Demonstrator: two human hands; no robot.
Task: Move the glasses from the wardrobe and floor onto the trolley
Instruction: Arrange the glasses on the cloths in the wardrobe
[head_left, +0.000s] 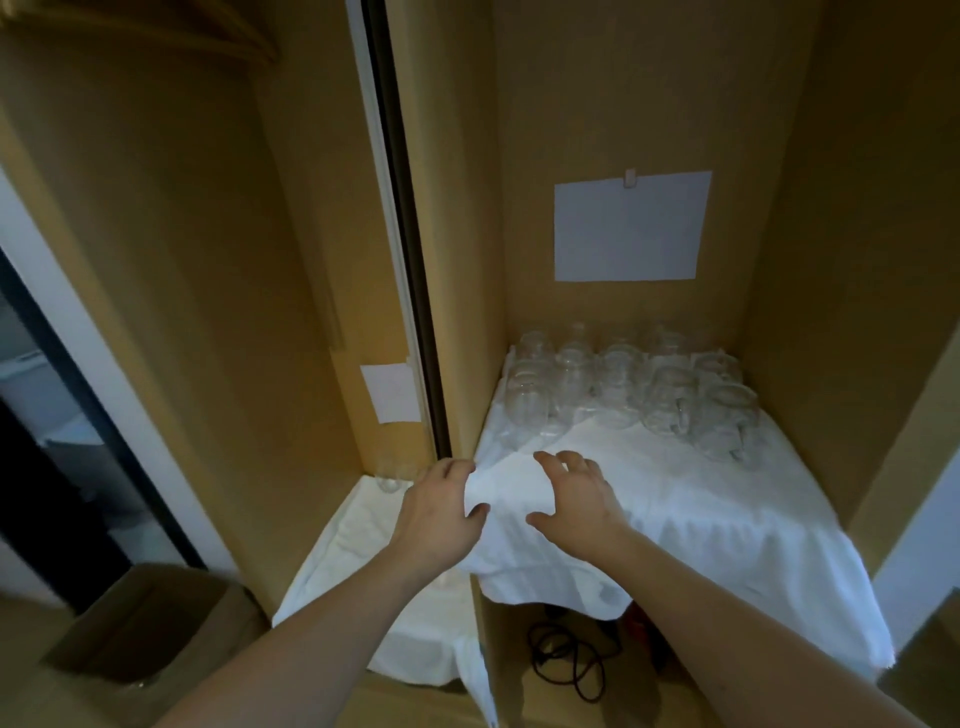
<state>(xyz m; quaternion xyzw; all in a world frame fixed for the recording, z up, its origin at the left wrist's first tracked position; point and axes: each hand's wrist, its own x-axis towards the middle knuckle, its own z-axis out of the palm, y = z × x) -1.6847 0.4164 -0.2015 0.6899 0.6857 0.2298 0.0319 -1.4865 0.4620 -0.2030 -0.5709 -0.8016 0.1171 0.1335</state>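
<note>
Several clear glasses (631, 387) stand in rows at the back of a wardrobe shelf, on a white cloth (727, 519). One more glass (389, 475) stands in the left compartment, by the dividing panel. My left hand (441, 512) is at the front left corner of the shelf, with a fold of the white cloth between its thumb and curled fingers. Beside it, my right hand (571, 493) spreads its loosely bent fingers over the cloth and holds nothing. Both hands are well in front of the glasses. No trolley is in view.
A second white cloth (353, 551) covers the lower left compartment. A black cable (566, 660) lies under the shelf. An open cardboard box (140, 623) stands at the bottom left. A paper sheet (631, 226) hangs on the wardrobe's back wall.
</note>
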